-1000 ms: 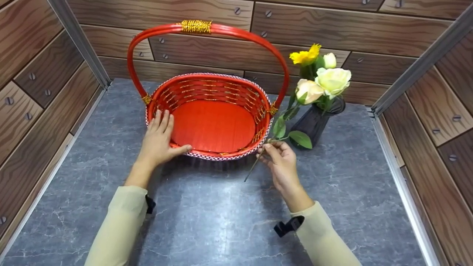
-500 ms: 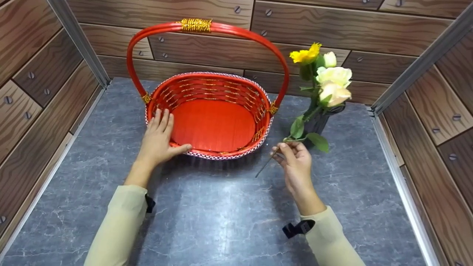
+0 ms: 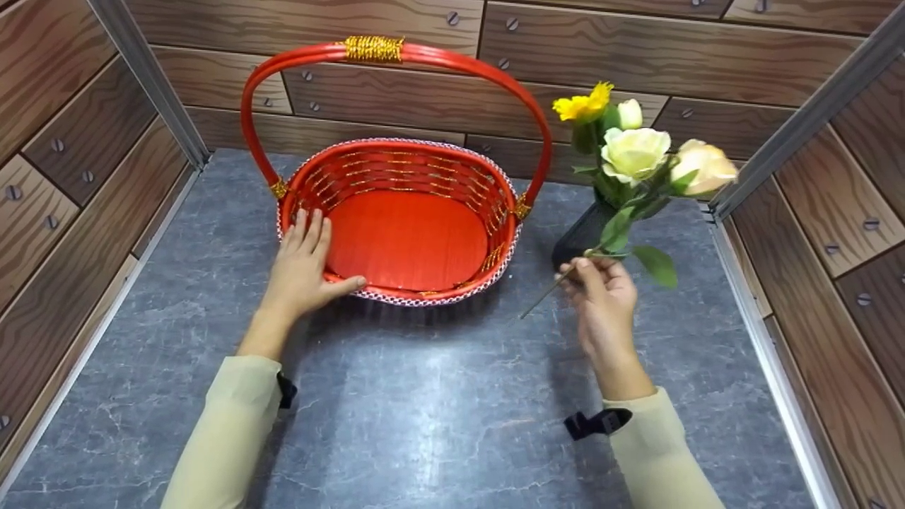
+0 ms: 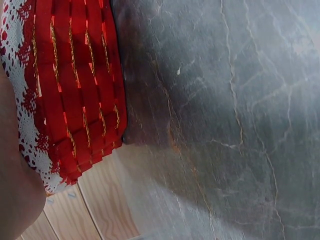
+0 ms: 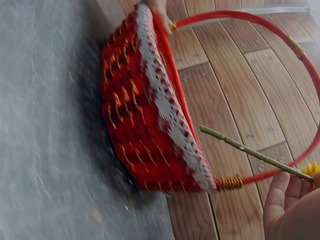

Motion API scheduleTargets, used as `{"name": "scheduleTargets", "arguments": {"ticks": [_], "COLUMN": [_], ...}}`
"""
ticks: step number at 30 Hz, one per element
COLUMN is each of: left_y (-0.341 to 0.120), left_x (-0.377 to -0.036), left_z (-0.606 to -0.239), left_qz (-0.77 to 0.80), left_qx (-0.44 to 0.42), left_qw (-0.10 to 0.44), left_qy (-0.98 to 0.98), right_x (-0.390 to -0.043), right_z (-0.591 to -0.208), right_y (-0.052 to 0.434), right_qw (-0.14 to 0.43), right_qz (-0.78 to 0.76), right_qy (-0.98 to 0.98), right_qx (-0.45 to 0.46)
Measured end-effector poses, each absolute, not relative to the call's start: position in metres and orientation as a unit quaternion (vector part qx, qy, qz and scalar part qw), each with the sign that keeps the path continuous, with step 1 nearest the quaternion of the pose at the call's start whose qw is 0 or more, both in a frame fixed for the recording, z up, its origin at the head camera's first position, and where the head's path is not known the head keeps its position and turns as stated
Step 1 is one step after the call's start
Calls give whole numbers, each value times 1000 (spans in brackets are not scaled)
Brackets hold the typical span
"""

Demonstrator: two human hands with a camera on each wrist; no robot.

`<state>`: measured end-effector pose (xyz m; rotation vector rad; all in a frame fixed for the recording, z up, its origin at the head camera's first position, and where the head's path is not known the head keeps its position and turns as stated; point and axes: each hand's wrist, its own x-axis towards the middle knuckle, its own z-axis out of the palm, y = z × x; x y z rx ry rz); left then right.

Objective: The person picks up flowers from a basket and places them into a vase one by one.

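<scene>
The right hand (image 3: 604, 300) pinches the thin stem of a cream rose (image 3: 703, 168) between thumb and fingertips (image 5: 277, 192). The stem's bare lower end juts out past the fingers toward the basket, while the bloom leans up and to the right, above the grey tabletop (image 3: 424, 410) and just beside the dark vase (image 3: 576, 237) with its other flowers (image 3: 633, 152). The left hand (image 3: 304, 265) lies with straight fingers over the near-left rim of the red basket (image 3: 406, 237), thumb along the lace edge, gripping nothing.
</scene>
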<state>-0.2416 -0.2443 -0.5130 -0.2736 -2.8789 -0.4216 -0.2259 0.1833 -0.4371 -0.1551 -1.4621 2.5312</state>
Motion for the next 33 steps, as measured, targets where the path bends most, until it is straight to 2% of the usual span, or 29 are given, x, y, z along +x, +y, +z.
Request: {"name": "scheduleTargets", "arguments": {"ticks": [10,21,33], "left_y": [-245,-245,-245], "left_x": [-242,-242,-241], "left_z": [-514,-513,-513], "left_qz": [-153,-145,-149], "left_qx": [-94,-93,-94], "left_qw": [119,108,112], "left_qy": [-977,-979,-978], "right_x": [-249,-279,-311], "right_z": [-411,-381,-359], "right_y": [222,260,284], "right_qw": [145,159,197], "right_qz": [864,898,885], "right_qy": [-476,-402,-411], "right_qx": [-83,-83,-97]}}
